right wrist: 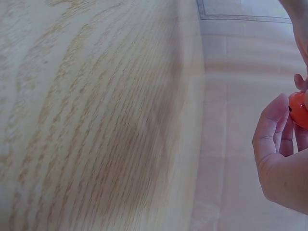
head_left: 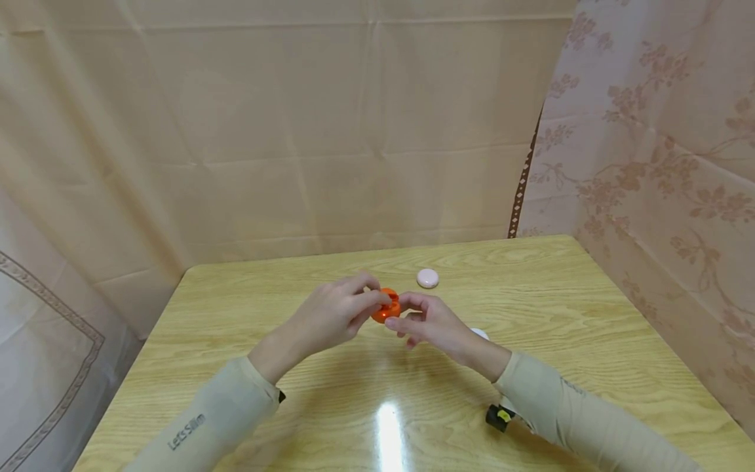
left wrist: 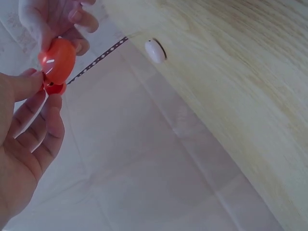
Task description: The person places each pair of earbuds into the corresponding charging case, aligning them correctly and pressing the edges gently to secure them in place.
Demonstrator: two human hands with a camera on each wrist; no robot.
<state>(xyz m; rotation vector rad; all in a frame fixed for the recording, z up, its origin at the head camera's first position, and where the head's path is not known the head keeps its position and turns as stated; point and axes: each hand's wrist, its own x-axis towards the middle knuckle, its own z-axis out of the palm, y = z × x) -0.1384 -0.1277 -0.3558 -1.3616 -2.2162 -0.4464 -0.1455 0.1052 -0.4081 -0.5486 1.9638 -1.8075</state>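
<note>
Above the table, both hands meet at a small glossy orange round case, its two halves parted at a hinge. My left hand pinches it from the left, thumb and fingertips at its opening. From the other side my right hand holds its edge between thumb and curved fingers. In the left wrist view the orange case sits between the fingertips of both hands. Only part of it shows at the right edge of the right wrist view. What lies inside is too small to tell.
A pale pink rounded disc lies on the wood-grain table beyond the hands. Another white object is mostly hidden behind the right wrist. Beige curtains hang at the table's back edge, with floral cloth on the right.
</note>
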